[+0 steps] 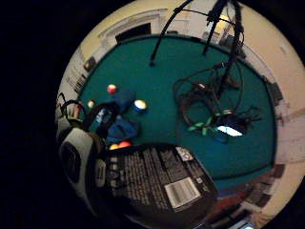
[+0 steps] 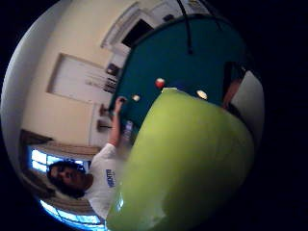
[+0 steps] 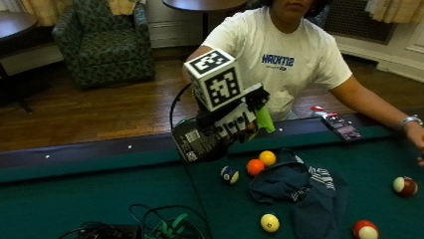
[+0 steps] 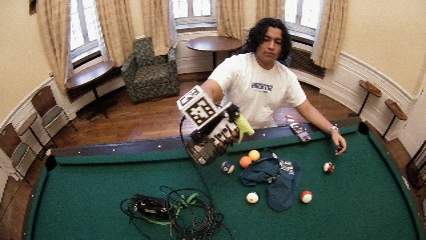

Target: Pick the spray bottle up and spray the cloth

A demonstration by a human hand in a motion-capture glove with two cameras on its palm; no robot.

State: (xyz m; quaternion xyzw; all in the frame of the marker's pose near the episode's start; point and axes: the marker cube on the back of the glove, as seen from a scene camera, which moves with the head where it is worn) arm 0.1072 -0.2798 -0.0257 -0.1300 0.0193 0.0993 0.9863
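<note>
In the outside view my gloved right hand (image 3: 233, 119) grips a spray bottle (image 3: 197, 142) and holds it tilted in the air above the near rail of the pool table (image 3: 79, 194). The bottle has a black body with a printed label (image 1: 159, 183) and a lime-green head (image 3: 265, 119), which fills the thumb side palm view (image 2: 187, 163). A dark blue cloth (image 3: 298, 186) lies crumpled on the green felt below and to the right of the bottle, apart from it. The little finger side palm view also shows the cloth (image 1: 121, 129) beyond the bottle.
Several billiard balls lie around the cloth, among them an orange ball (image 3: 255, 167) and a yellow ball (image 3: 267, 158) at its edge. A tangle of black cables (image 3: 146, 229) sits on the felt to the left. A small dark device (image 3: 341, 127) rests on the rail. The bare left hand (image 3: 417, 144) rests at the far right.
</note>
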